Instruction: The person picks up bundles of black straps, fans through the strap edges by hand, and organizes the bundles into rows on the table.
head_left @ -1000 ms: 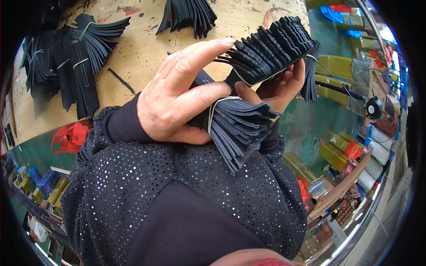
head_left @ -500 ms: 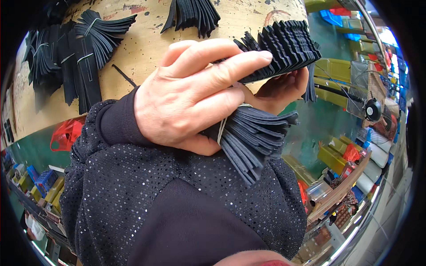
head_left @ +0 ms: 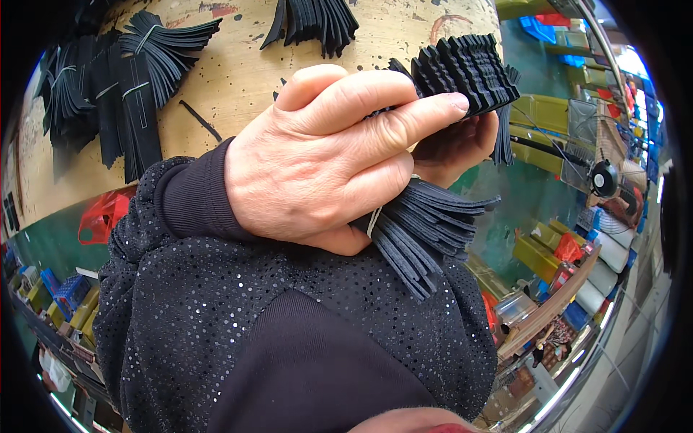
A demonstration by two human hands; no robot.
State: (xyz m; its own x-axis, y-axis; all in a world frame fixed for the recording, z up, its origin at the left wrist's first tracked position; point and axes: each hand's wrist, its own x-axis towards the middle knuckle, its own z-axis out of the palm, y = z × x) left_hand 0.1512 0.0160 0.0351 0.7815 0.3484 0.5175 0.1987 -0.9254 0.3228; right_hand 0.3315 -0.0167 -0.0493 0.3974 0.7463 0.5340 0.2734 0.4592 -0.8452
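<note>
The banded bundle of dark strips [head_left: 437, 234] sits before my chest, its fanned end pointing down and right; my left hand [head_left: 314, 169] clasps it beside the pale band [head_left: 375, 221], one fingertip reaching the ridged black stack [head_left: 465, 76] above; my right hand [head_left: 462, 151], partly hidden, grasps that stack from beneath; whether both ends are one bundle, I cannot tell; beyond lies the wooden tabletop [head_left: 238, 76] with more strip bundles [head_left: 141, 94].

Gap between left hand [head_left: 325, 166] and banded bundles [head_left: 144, 115]; thin strip [head_left: 200, 120] inside.
</note>
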